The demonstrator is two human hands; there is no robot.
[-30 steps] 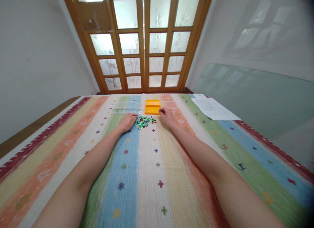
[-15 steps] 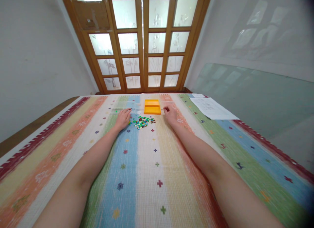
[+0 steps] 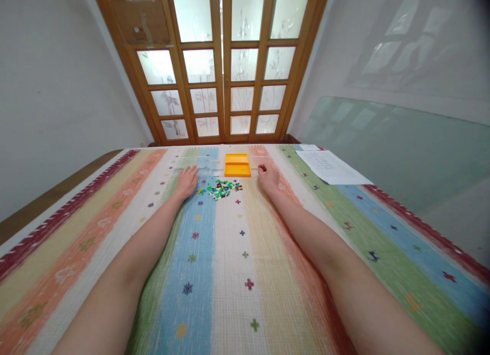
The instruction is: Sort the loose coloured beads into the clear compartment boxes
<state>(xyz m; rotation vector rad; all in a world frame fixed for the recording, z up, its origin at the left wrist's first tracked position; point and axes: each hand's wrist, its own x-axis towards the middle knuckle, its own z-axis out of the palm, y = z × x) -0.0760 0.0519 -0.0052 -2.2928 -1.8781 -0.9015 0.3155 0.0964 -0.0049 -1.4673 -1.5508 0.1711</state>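
Observation:
On the far part of the table, my left hand (image 3: 187,181) lies palm down over the edge of a clear plastic sheet or tray (image 3: 212,167), its fingers stretched out. A loose pile of small coloured pieces (image 3: 220,189), mostly green, white, blue and brown, lies to the right of that hand. Behind the pile sits an open yellow-orange box (image 3: 238,171), with a divider across it. To the box's right, my right hand (image 3: 269,178) is closed, thumb and forefinger pinched together. Whatever the pinch holds, if anything, is too small to make out.
A striped, patterned tablecloth (image 3: 229,294) covers the table. Printed paper sheets (image 3: 331,167) lie at the far right. A glass panel (image 3: 398,146) leans by the right wall, and wooden doors with glass panes (image 3: 223,69) stand beyond the table.
My left hand has shifted a little to the left, away from the pile. My right hand has moved slightly right and stays pinched. The box and pile keep their places.

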